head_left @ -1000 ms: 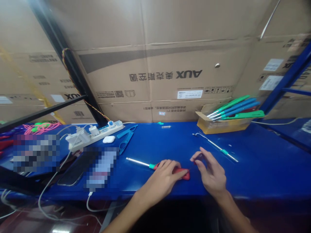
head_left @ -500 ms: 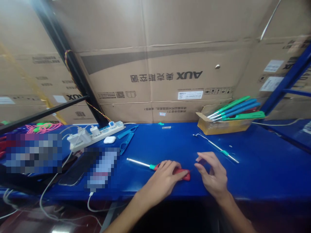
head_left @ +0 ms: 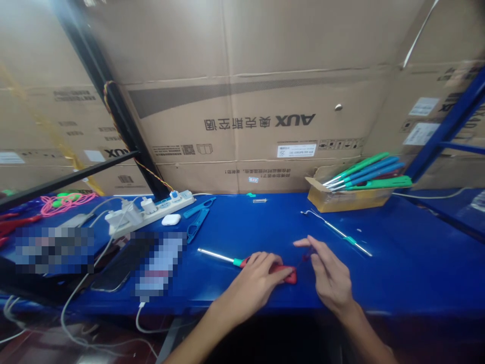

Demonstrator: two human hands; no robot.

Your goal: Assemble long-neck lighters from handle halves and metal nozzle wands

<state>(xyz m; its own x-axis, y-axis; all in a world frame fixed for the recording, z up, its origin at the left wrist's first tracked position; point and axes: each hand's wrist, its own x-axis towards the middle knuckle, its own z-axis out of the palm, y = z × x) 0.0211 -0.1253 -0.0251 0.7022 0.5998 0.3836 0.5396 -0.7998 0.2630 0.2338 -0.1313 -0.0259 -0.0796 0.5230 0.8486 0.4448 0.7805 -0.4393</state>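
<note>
Since the earlier frame, the right hand's (head_left: 333, 278) index finger has straightened, while the left hand (head_left: 250, 285) stays put. The left grip is closed over the red-handled tool (head_left: 290, 275), pressing it against the bench (head_left: 397, 273), seemingly to steady it, its metal rod pointing left. Beside the handle's end, the right hand is raised, palm inward, fingers parted around a blurred dark-red bit (head_left: 306, 256); whether its grip holds that, I cannot tell.

Left hand (head_left: 257, 280) over a red-handled lighter (head_left: 289, 274) on blue tabletop (head_left: 394, 253).
</note>
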